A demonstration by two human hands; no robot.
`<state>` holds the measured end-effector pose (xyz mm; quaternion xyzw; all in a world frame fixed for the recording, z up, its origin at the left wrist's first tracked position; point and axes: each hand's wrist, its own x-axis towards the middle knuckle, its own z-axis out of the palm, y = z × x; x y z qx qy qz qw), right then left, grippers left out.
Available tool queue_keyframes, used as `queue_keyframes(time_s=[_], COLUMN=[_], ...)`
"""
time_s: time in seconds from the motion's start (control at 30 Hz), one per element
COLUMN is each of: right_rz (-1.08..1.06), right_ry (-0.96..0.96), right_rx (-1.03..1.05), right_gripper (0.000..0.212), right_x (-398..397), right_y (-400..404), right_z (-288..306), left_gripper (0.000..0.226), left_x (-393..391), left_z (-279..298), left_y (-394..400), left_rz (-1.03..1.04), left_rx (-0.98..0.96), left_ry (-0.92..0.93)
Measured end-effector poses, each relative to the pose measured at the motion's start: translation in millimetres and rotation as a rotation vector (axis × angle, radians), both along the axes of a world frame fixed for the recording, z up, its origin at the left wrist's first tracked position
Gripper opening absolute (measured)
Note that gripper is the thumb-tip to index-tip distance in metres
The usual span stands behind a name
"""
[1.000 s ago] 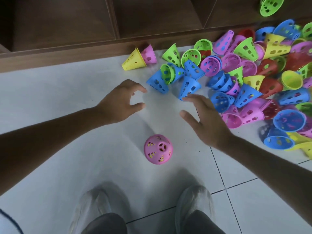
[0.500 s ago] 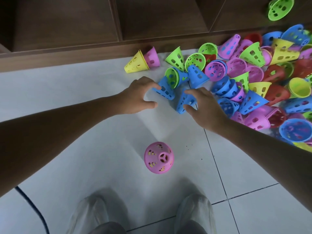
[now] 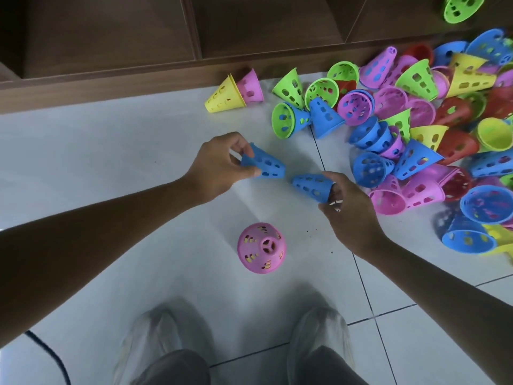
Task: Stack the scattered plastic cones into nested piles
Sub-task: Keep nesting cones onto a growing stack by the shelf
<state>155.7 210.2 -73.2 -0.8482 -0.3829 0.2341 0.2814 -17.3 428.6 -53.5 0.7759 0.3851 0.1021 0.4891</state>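
Head view: left hand (image 3: 216, 165) pinching one blue cone (image 3: 265, 163) by its wide rim, right hand (image 3: 348, 209) pinching a second blue cone (image 3: 312, 184) the same way, tips pointing at each other above the floor (image 3: 111, 168), likely ready for turning and nesting. Pink cone (image 3: 261, 248) upright near the shoes (image 3: 316, 337), maybe a pile start. Big mixed heap (image 3: 416, 120) waiting on the right by the wooden shelf (image 3: 111, 37).

Cone pile (image 3: 433, 129) far right; upright stack (image 3: 261, 248) near, betw. hands, before feet (image 3: 236, 340).
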Motion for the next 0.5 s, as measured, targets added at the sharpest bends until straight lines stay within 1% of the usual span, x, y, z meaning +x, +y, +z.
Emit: queue_keyframes(time_s=[0.1, 0.2, 0.3, 0.37, 0.4, 0.5], right_rz=[-0.15, -0.237, -0.323, -0.38, -0.407, -0.457], right_ry=[0.146, 0.244, 0.314, 0.341, 0.353, 0.401], right_rx=[0.022, 0.052, 0.079, 0.09, 0.091, 0.096], right_gripper=[0.061, 0.068, 0.074, 0.075, 0.074, 0.07], right_x=[1.5, 4.0, 7.1, 8.9, 9.6, 9.6], right_y=[-6.1, -9.5, -12.7, -16.4, -18.5, -23.9], right_z=[0.5, -1.9, -6.7, -9.0, -9.9, -12.4], left_gripper=[0.031, 0.041, 0.065, 0.081, 0.082, 0.073], left_x=[-17.2, -33.4, -47.6, -54.6, -57.2, -61.6], left_z=[-6.1, -13.4, -16.9, -20.5, -22.1, -24.2], left_y=[-7.7, -14.6, -18.5, -19.5, -20.2, -21.9], left_rz=[0.071, 0.104, 0.075, 0.014, -0.015, -0.074], left_rx=[-0.077, -0.156, -0.213, -0.169, -0.13, -0.034], left_ry=[-0.008, 0.004, 0.028, 0.081, 0.112, 0.176])
